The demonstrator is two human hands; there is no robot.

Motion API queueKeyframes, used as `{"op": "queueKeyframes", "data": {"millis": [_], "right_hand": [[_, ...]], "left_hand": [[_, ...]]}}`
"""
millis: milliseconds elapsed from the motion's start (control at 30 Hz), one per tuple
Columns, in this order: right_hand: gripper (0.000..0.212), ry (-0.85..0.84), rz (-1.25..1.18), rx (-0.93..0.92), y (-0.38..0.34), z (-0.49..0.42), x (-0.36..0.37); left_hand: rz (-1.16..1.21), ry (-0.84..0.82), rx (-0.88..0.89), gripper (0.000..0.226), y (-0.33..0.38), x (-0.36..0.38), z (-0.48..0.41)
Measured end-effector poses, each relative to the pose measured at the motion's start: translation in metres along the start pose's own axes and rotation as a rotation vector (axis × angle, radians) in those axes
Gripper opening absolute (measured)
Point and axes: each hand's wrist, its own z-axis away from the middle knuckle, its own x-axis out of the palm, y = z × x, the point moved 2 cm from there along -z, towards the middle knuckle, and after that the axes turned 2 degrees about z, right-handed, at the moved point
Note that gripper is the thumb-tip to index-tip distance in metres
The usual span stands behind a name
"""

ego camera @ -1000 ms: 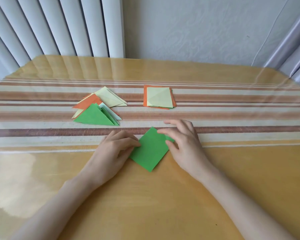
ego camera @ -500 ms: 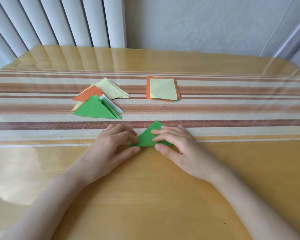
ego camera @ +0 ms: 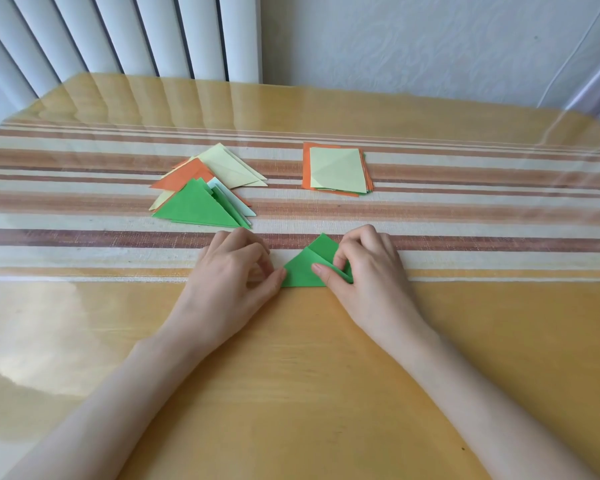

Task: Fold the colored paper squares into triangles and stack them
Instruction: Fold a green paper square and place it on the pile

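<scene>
A green paper [ego camera: 303,268] lies folded into a triangle on the table in front of me, its two layers not quite aligned at the top. My left hand [ego camera: 234,271] has curled fingers, and its thumb tip presses the triangle's left corner. My right hand [ego camera: 368,268] pinches the right part of the fold between thumb and curled fingers. Behind on the left lies a loose stack of folded triangles [ego camera: 201,188] in green, orange, pale yellow and light blue. Behind on the right sits a stack of unfolded squares [ego camera: 336,169], pale yellow on top of orange.
The wooden table [ego camera: 291,375] has a glossy clear cover and a striped runner [ego camera: 465,220] across its middle. White vertical blinds [ego camera: 118,32] and a pale wall stand behind the far edge.
The green square was folded up from its near corner into a triangle. Both hands shifted from flat on the paper to the triangle's two lower corners, the right now pinching the fold.
</scene>
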Motion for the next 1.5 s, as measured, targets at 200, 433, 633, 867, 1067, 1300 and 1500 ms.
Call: {"op": "queueKeyframes", "data": {"millis": [200,433,633,867,1067,1300,1500], "right_hand": [[0.03,0.017,0.11,0.029,-0.004,0.001,0.0],[0.032,-0.195,0.022,0.016,0.009,0.001,-0.012],[0.049,-0.381,-0.011,-0.028,0.017,0.006,-0.025],[0.04,-0.265,-0.075,0.048,0.024,0.005,-0.027],[0.024,-0.185,-0.071,0.037,0.023,0.005,-0.026],[0.023,-0.189,-0.118,-0.014,0.019,0.005,-0.025],[0.027,-0.168,-0.095,-0.017,0.019,0.005,-0.019]], "left_hand": [[-0.091,-0.014,0.004,0.035,0.002,0.0,0.002],[-0.058,-0.119,0.248,0.032,0.005,0.001,0.004],[-0.144,-0.187,0.375,0.059,0.007,-0.004,0.006],[-0.192,-0.182,0.364,0.042,0.021,-0.01,0.012],[-0.168,-0.166,0.265,0.041,0.023,-0.012,0.012],[-0.075,-0.113,0.183,0.035,0.022,-0.006,0.005],[-0.219,-0.074,0.216,0.038,0.017,0.009,-0.008]]}}
